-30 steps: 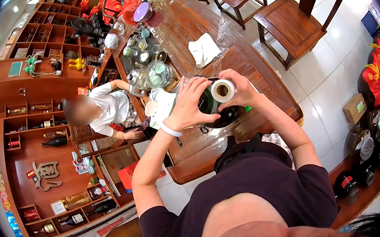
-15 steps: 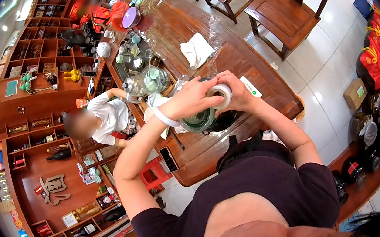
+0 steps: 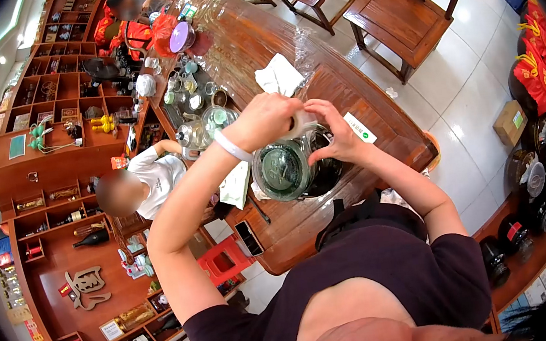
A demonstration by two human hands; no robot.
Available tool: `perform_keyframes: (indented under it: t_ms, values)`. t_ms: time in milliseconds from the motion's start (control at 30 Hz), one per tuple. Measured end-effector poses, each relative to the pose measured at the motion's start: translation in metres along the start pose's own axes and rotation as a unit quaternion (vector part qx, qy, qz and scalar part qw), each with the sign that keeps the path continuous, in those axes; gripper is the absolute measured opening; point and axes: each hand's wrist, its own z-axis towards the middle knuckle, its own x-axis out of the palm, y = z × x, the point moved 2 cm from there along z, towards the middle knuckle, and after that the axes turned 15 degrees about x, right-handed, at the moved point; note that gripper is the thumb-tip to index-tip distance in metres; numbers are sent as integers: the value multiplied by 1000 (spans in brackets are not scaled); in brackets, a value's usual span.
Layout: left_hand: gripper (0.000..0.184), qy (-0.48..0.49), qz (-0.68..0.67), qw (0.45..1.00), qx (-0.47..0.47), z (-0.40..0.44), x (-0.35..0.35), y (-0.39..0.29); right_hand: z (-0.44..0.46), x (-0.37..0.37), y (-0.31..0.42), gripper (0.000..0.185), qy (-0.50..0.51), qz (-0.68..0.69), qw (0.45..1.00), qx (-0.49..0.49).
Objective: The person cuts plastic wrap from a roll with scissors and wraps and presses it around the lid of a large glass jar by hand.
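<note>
My left hand (image 3: 271, 122), with a white band at the wrist, is closed around a roll of clear tape (image 3: 305, 125), partly hidden by the fingers. My right hand (image 3: 344, 137) is curved beside it, thumb and fingers wide apart, the upper fingertips at the roll's edge. Whether a strip of tape runs between the hands is too small to tell. Just below them stands a large glass jar (image 3: 281, 169) with a greenish round top. A dark jar (image 3: 326, 164) is right beside it, under my right hand.
On the wooden table (image 3: 375, 118) lie a white cloth (image 3: 278, 75), a printed card (image 3: 359, 127), a phone (image 3: 248, 238) and a tray of tea ware (image 3: 194, 102). A child (image 3: 159, 180) is at the left side. Wooden chairs (image 3: 397, 18) stand beyond; a red stool (image 3: 226, 260) is at the near left.
The tape roll has moved slightly up and left with my left hand. My right hand has loosened from it, its thumb now lower and apart, uncovering more of the jar tops.
</note>
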Motion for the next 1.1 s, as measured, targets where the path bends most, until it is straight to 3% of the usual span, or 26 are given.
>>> perform_keyframes:
  t_ms: [133,333,467,700,900,967,1100]
  values:
    - [29,-32,-32,998,40,-5,-9,9,-16,8,8,97,-24,-19,999,6]
    - [31,-27,-49,997,52,-12,-2,26,-12,18,29,113,18,-48,998,-45]
    - [33,-19,-49,996,71,-16,4,36,-15,33,33,120,57,-92,994,-17]
    - [34,-30,-75,993,84,-38,16,56,-12,39,38,118,130,-54,990,-7]
    - [33,-74,-88,990,76,-53,20,51,-6,35,51,120,132,-47,990,9]
    - [31,-60,-73,994,63,-55,20,49,2,28,67,123,107,-117,987,17]
    - [32,-93,-99,990,50,-59,20,49,1,37,51,123,152,-82,984,40]
